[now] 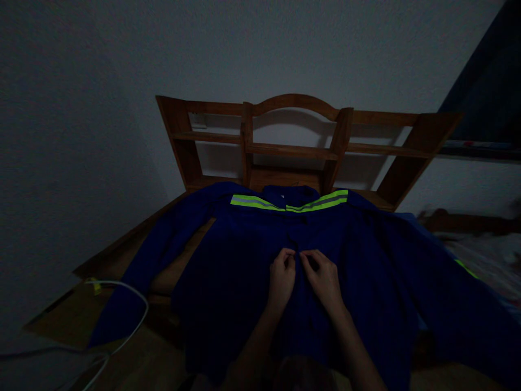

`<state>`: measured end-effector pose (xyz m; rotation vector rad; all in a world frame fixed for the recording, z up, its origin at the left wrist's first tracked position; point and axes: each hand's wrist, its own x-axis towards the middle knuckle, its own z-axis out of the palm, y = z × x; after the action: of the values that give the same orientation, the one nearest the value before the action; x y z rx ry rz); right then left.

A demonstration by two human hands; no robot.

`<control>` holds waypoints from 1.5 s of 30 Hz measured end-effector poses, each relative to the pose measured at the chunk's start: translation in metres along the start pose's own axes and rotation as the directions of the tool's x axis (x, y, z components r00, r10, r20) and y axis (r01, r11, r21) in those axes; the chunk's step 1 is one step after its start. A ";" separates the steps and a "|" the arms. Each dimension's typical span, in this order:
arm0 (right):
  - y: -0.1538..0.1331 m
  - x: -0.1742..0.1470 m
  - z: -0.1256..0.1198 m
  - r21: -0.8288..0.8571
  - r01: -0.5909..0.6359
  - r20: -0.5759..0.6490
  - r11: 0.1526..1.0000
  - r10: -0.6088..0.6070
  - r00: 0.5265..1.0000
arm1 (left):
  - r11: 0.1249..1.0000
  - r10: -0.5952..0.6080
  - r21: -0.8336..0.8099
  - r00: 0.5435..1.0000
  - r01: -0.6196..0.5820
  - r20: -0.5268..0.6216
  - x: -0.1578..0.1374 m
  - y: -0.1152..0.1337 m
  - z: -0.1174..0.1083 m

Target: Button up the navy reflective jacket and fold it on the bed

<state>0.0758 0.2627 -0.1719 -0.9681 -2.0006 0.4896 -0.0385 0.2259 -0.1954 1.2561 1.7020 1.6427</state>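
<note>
A dark blue long-sleeved work jacket with yellow-green reflective strips across the chest lies spread out, collar away from me. Both hands are at its front opening, a little below the strips. My left hand pinches the cloth just left of the middle line. Close beside it, my right hand pinches the other edge, thumb and forefinger together. A small gap separates the fingertips. Any button between them is too dark to make out.
A wooden desk with a shelf unit stands against the wall behind the jacket. A white cable loops over the left sleeve, near a yellow tag. Bedding lies at the right. The room is dim.
</note>
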 end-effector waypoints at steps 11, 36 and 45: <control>0.003 -0.001 0.000 -0.006 0.017 -0.001 1.000 -0.017 1.000 | 0.999 -0.008 -0.047 1.000 0.008 0.015 0.000 -0.004 0.002; 0.006 -0.003 0.003 -0.019 0.097 0.057 0.995 -0.096 0.994 | 0.999 -0.023 -0.043 1.000 0.023 -0.007 -0.004 0.004 -0.002; 0.002 -0.003 0.004 -0.011 0.096 0.066 0.995 -0.095 0.993 | 0.985 -0.106 -0.148 0.992 0.094 -0.075 0.000 0.003 -0.001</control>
<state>0.0747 0.2618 -0.1770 -0.8705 -2.1008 0.4601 -0.0381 0.2251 -0.1930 1.0319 1.6335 1.7448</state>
